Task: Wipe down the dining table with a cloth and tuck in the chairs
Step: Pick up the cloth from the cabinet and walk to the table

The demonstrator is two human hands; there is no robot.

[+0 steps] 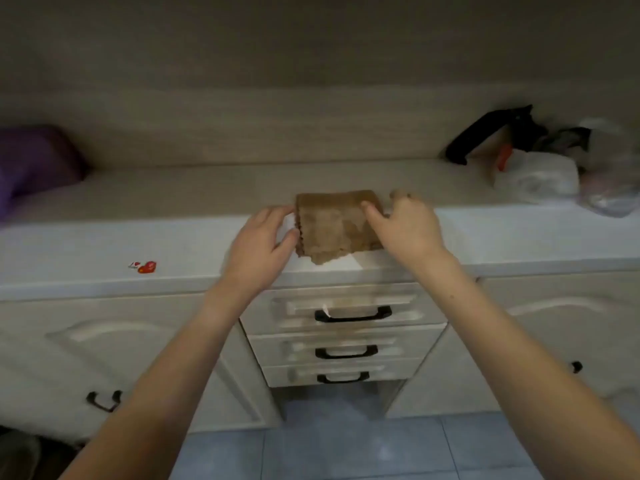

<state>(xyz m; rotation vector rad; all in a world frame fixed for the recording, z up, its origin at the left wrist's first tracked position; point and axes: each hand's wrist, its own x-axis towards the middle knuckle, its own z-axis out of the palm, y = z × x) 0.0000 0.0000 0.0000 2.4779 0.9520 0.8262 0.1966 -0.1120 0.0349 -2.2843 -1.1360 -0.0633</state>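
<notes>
1. a folded brown fuzzy cloth with a scalloped edge (pixel 335 226) lies on the pale wood-grain tabletop (pixel 194 202), close to its front edge, with one lower corner hanging slightly over the rim.
2. the left hand (pixel 258 245) rests at the cloth's left edge, fingers curled; its fingertips touch the scalloped side, but whether they pinch the fabric cannot be told.
3. the right hand (pixel 407 225) is at the cloth's right edge, thumb laid on top of the fabric and fingers curled behind it, apparently pinching that side.
4. both bare forearms reach in from the bottom corners of the view.
5. a small red and white wrapper (pixel 144 266) sits on the tabletop, well to the left of the cloth.
6. a purple soft bundle (pixel 34 161) lies at the far left.
7. at the far right, clear plastic bags (pixel 540 178) sit beside a black object (pixel 485 133) that is too blurred to identify.
8. below the cloth is a stack of three white drawers with black handles (pixel 346 341), flanked by white cabinet doors.
9. the floor is pale blue tile (pixel 346 445).
</notes>
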